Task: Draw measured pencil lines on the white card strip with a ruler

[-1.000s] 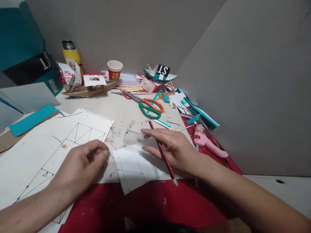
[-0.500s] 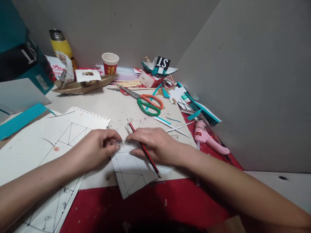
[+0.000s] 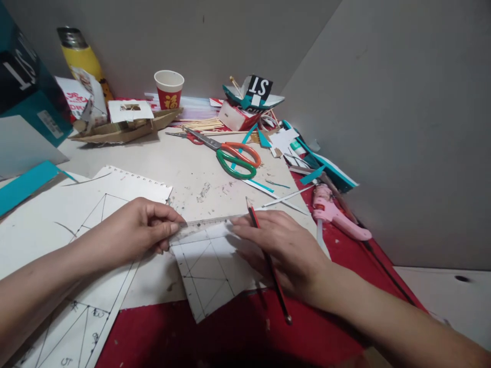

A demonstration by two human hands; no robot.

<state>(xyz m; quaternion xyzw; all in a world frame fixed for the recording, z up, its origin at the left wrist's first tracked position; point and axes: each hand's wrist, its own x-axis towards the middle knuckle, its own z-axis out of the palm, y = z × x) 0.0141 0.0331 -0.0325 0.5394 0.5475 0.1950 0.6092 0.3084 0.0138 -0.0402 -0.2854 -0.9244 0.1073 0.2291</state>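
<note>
A clear ruler [image 3: 209, 224] lies across the top of a small cut paper [image 3: 203, 294] that has ruled pencil lines forming crossed triangles. My left hand [image 3: 143, 225] is closed, pinching the ruler's left end between thumb and fingers. At the other end, the fingertips of my right hand [image 3: 284, 250] touch the ruler. A red and black pencil [image 3: 276, 286] is tucked between the fingers of that hand, its sharpened tip pointing up and away. Under my left forearm is a larger notebook sheet [image 3: 134, 191] with a drawn net of triangles and numbers.
Beyond my hands lie scissors [image 3: 240, 158] with orange and green handles. A pink glue gun [image 3: 337, 214] rests on the red cloth [image 3: 153, 332] at right. Along the back stand a cardboard boat [image 3: 123, 134], a paper cup [image 3: 169, 94], a yellow bottle [image 3: 84, 61] and a teal boat [image 3: 233, 94].
My right hand has slid right along the ruler, carrying the pencil, so more of the ruler and small paper shows. My left hand stays at the ruler's left end. The view has shifted slightly.
</note>
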